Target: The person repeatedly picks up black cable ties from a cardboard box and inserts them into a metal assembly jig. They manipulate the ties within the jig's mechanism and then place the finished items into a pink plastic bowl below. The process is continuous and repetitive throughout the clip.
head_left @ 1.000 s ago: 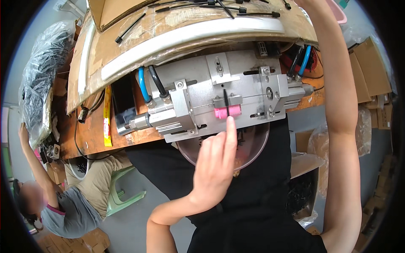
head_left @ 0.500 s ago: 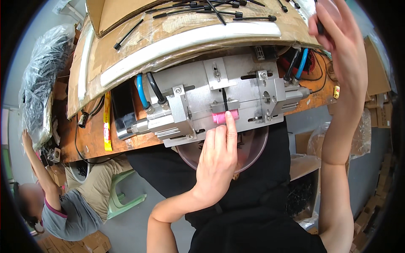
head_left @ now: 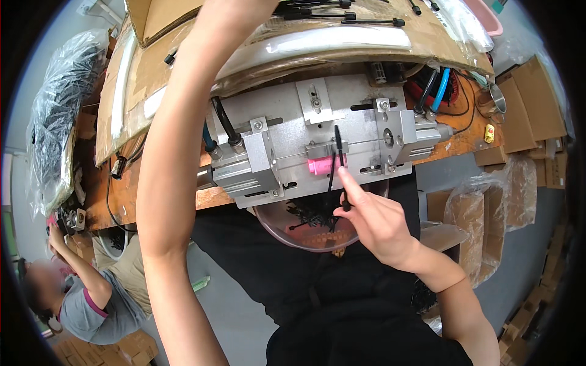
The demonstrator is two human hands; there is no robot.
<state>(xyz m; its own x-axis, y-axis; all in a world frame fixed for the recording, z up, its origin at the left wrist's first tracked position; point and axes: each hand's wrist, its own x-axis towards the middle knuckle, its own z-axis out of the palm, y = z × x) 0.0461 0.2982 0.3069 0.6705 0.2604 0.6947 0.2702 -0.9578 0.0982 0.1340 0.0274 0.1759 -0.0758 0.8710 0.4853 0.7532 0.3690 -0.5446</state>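
My right hand (head_left: 383, 226) pinches a slim black wand (head_left: 340, 149), which looks like a mascara wand, between thumb and index finger. Its thick tip points away from me, over a metal fixture plate (head_left: 293, 110). Beside it a second black stick (head_left: 332, 177) slants down across a pink block (head_left: 318, 166) on the plate's front edge. Far up, my left hand (head_left: 241, 11) reaches over the cardboard sheet, and the top edge cuts off its fingers. Several more black wands (head_left: 372, 22) lie near it. Below the plate, a translucent pinkish bowl (head_left: 274, 229) holds many black pieces.
Metal cylinders (head_left: 244, 168) with black and blue hoses flank the plate. A cardboard sheet (head_left: 262, 43) with white foam strips lies behind. A small yellow object (head_left: 489, 133) sits on the table's right. At left another person (head_left: 91, 305) works; boxes (head_left: 531, 104) stand at right.
My left hand has left the pink block and swung up to the cardboard. My right hand has come down from the upper right to the block with a wand. The other person's arm has lowered.
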